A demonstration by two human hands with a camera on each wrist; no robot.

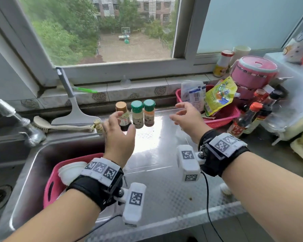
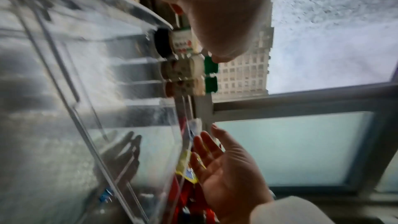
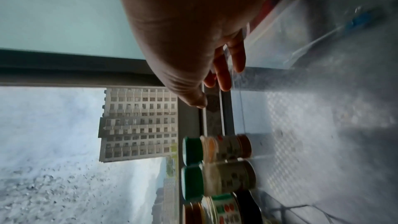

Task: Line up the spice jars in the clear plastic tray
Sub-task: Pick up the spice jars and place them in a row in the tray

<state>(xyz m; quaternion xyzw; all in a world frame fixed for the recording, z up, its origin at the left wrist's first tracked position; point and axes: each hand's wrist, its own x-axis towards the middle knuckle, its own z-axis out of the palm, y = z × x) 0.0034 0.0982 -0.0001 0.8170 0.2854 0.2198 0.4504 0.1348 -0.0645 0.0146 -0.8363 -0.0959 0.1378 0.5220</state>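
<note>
Stainless counter (image 1: 164,180) below a window carries the clear plastic tray (image 1: 164,111); three spice jars (image 1: 137,114) stand side by side at frame centre along its far wall. Left hand (image 1: 118,133) hovers just before the jars, right hand (image 1: 185,117) right of centre; both have fingers spread and hold nothing.

The clear plastic tray (image 1: 164,173) is colourless, showing the table's (image 1: 222,203) silver checkered embossing through it; at the tray's far edge stand three jars: a brown-capped jar (image 1: 123,117) of dark liquid with a red and white label, a green-capped jar (image 1: 137,114) of pale beige powder, and a second green-capped jar (image 1: 149,113) of orange-brown spice; right of the tray sits a pink basket (image 1: 222,117) holding a yellow-green pouch (image 1: 219,95); left of the tray, a pink tub (image 1: 51,186) lies in the steel sink (image 1: 24,172); both wrist bands carry black-and-white square markers.
</note>
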